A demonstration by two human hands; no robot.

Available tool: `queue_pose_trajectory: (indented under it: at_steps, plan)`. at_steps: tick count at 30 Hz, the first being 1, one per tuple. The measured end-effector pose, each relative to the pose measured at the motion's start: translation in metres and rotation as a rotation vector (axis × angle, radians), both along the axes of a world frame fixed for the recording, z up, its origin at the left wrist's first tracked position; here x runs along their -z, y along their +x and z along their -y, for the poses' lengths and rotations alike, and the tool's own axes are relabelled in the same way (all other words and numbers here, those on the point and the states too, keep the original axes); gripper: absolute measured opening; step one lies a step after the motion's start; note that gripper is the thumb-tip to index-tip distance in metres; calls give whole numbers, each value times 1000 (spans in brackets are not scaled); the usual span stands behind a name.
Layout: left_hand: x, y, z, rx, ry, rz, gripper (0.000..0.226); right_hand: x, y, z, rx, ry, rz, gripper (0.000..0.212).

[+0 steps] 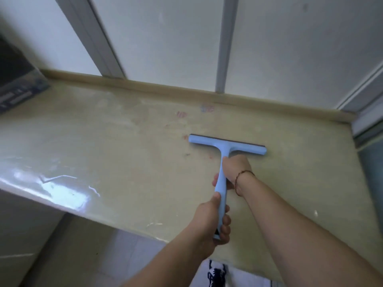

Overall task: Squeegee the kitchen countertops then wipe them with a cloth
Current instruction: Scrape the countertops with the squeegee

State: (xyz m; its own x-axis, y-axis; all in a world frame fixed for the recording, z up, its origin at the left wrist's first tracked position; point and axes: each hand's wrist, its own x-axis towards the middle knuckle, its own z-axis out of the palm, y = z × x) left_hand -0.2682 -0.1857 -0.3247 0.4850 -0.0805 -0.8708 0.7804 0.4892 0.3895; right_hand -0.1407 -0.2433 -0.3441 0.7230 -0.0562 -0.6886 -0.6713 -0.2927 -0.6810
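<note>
A light blue squeegee (224, 147) with a dark rubber blade lies blade-down on the beige countertop (116, 146), right of the middle. My left hand (211, 224) grips the lower end of its handle near the counter's front edge. My right hand (236, 168) grips the handle higher up, just below the blade head; a thin bracelet circles that wrist. Faint red and blue smudges mark the countertop beyond and left of the blade. No cloth is in view.
A low beige backsplash (165, 89) runs along the back under a white wall with grey window frames. A dark box (16, 79) stands at the far left of the counter. The counter's glossy front edge (62, 189) reflects light. Tiled floor lies below.
</note>
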Motion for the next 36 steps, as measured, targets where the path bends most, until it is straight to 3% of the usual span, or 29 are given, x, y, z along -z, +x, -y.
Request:
queue_pose_trajectory:
  at_steps: [6, 11, 15, 23, 30, 36]
  plan:
    - [2, -115, -2, -22, -10, -33, 46, -1, -115, -7, 46, -10, -36, 20]
    - [11, -180, 0, -47, -22, -68, 52, 13, -179, -3, -29, -119, 6, 34]
    - [6, -196, 0, -57, -19, -36, 50, -5, -197, 1, -4, -67, -26, 22]
    - [22, -222, 10, 4, 131, -36, 58, -8, -226, 7, -29, -46, -61, 22]
    - [6, -185, 37, -56, 68, 123, 57, -29, -194, 38, -2, 39, -24, 29]
    - [-21, -87, 79, -3, -62, 131, 46, -41, -96, 84, 57, 11, 47, 27]
